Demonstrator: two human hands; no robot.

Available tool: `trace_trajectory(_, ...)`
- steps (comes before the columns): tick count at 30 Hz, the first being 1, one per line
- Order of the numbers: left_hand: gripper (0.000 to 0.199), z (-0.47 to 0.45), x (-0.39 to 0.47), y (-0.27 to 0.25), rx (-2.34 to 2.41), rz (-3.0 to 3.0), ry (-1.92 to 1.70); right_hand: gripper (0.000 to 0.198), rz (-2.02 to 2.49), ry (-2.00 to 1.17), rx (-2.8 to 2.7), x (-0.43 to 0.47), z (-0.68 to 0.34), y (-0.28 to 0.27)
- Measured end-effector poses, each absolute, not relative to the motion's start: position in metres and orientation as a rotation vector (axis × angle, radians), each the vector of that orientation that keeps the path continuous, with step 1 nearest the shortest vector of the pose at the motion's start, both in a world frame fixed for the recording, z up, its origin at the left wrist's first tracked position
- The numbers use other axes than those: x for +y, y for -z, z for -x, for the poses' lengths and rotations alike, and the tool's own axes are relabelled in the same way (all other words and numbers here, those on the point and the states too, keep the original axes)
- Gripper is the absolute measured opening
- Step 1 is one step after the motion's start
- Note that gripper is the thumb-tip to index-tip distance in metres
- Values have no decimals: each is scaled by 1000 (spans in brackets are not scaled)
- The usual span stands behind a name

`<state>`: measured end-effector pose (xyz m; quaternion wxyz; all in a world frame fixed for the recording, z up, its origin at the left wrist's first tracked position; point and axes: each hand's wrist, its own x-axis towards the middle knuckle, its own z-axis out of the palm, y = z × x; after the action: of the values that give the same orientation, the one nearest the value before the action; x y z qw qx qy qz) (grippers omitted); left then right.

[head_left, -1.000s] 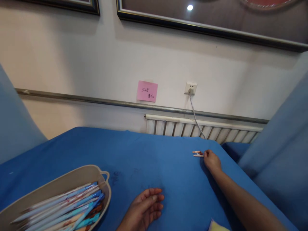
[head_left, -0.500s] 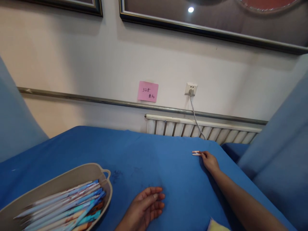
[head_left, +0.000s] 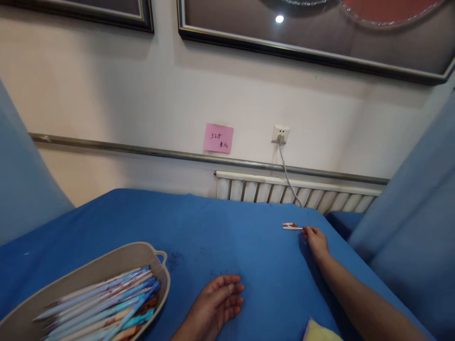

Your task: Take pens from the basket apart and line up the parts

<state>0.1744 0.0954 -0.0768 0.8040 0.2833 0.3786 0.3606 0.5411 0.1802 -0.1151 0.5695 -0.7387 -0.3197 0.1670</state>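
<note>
My right hand (head_left: 316, 241) is at the far right of the blue-covered table (head_left: 220, 237). Its fingertips are pinched at the blue end of a slim white pen (head_left: 291, 228), which lies on the cloth. Just behind that pen, a short orange-and-white piece (head_left: 288, 224) shows; whether it is a second pen I cannot tell. Near the front edge, my left hand (head_left: 216, 305) hovers over or rests on the cloth, fingers loosely curved and apart, holding nothing. To its left stands a beige basket (head_left: 165, 284) with several pens (head_left: 106, 303) in white, blue, teal and orange.
A yellow cloth-like item (head_left: 320, 331) pokes in at the bottom edge. Behind the table are a white radiator (head_left: 263, 189), a metal rail (head_left: 159, 152), a socket with a cable (head_left: 280, 134) and a pink note (head_left: 218, 138). Blue curtains (head_left: 415, 203) hang at both sides.
My right hand has slid a little to the right along the white pen, so more of the pen shows. The left hand keeps its place. The view has tilted slightly.
</note>
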Motion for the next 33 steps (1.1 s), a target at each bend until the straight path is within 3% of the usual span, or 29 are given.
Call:
trace_trajectory(5,27,-176,89,80,777,-675,-798,39,1508,-587,-675,123,-468,75)
trace_trajectory(8,27,-179,82,86,775,-757,-824,33,1142,-1032,-681,67,-400,37)
trace_trajectory(12,26,-184,72,96,832,-976,-867,25,955,-1295,-687,6,-329,1)
trace_trajectory(17,18,-186,44,81,1007,-1297,-905,27,938,-1218,-650,6,-309,38)
trace_trajectory(20,21,-165,24,45,1083,-1463,-936,32,1126,-1112,-619,21,-321,79)
trace_trajectory(24,17,-96,17,-13,1250,-1983,-963,33,1154,-1196,-627,29,-329,104)
trace_trajectory(27,18,-44,30,-35,1844,-2210,-544,32,1180,-1192,-698,30,-324,106)
trace_trajectory(33,12,-18,52,-18,2057,-2125,-182,25,1147,-1192,-887,31,-318,107)
